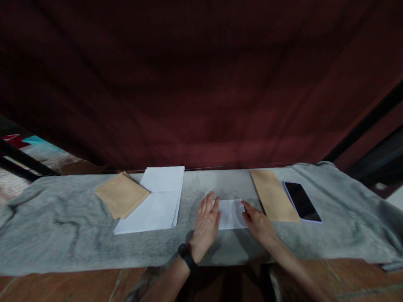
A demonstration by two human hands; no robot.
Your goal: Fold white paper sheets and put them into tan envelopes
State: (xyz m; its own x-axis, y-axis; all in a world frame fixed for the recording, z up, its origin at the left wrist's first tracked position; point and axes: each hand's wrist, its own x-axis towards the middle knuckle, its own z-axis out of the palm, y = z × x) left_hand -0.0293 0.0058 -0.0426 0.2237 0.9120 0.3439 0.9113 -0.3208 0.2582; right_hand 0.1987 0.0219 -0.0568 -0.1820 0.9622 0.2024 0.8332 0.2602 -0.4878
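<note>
A small folded sheet of white paper [232, 214] lies flat on the grey cloth in front of me, with a crease down its middle. My left hand [207, 220] rests palm down over its left end, fingers stretched out. A dark band circles that wrist. At the sheet's right end is my right hand [258, 222]; its index finger reaches to the upper right corner and the thumb sits lower, apart from it. The other fingers of this hand are partly hidden.
Grey cloth [91, 247] covers the long surface. To the left lie a stack of white sheets [160, 205] and brown envelopes [121, 193] overlapping it. On the right are another brown envelope [274, 197] and a phone [302, 202]. A dark red curtain [201, 92] hangs behind.
</note>
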